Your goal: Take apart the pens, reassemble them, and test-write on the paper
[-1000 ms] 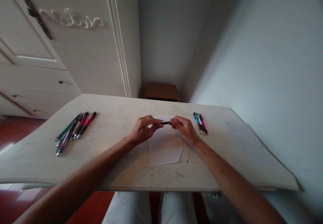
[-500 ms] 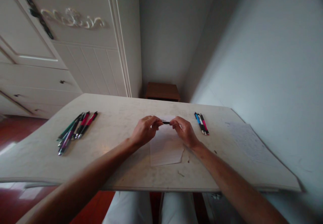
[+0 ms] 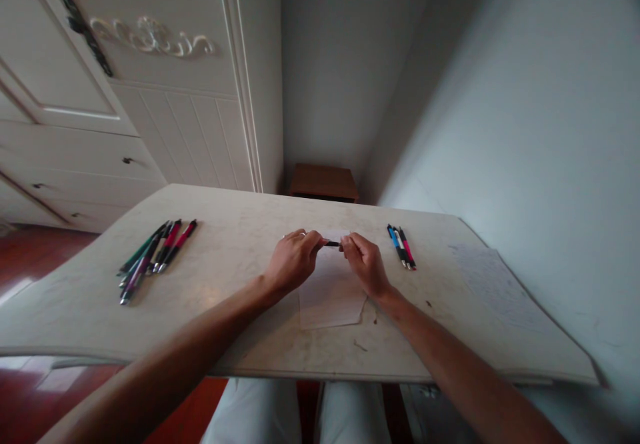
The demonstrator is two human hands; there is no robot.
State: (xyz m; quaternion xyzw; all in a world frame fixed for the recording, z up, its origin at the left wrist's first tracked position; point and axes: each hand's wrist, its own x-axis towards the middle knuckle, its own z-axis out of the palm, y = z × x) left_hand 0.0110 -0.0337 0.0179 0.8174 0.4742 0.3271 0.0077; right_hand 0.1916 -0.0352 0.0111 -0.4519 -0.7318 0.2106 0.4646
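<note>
Curled further over since half a second earlier: the left hand (image 3: pixel 293 261), fingers now folded more tightly; little changed in the right hand (image 3: pixel 366 261). Held up between the two, over the far part of the paper (image 3: pixel 331 297), a short dark rod (image 3: pixel 333 244), likely part of a pen, roughly level from left to right. Clamped on its left end, left thumb and fingers; pinched on its right end, right thumb and fingers; only a short middle stretch bare, both ends hidden. No telling whether twisting, pulling or just holding. For such a two-ended grip, best to keep both ends in one straight line, squeeze evenly, direct any force along or around the rod rather than across it, and stay low over the paper. Wise also to avoid sudden jerks, for fear of bending the rod or dropping a small part. Beneath the paper, the pale table (image 3: pixel 235 244), with scraps (image 3: pixel 360 346) toward its near edge. Right of the hands, three pens (image 3: pixel 401 247) side by side; farther right, a faintly marked sheet (image 3: pixel 493 281). Well apart to the left, an overlapping pile of pens (image 3: pixel 143 264). Beyond, at far left, a white cabinet (image 3: pixel 190 137).
</note>
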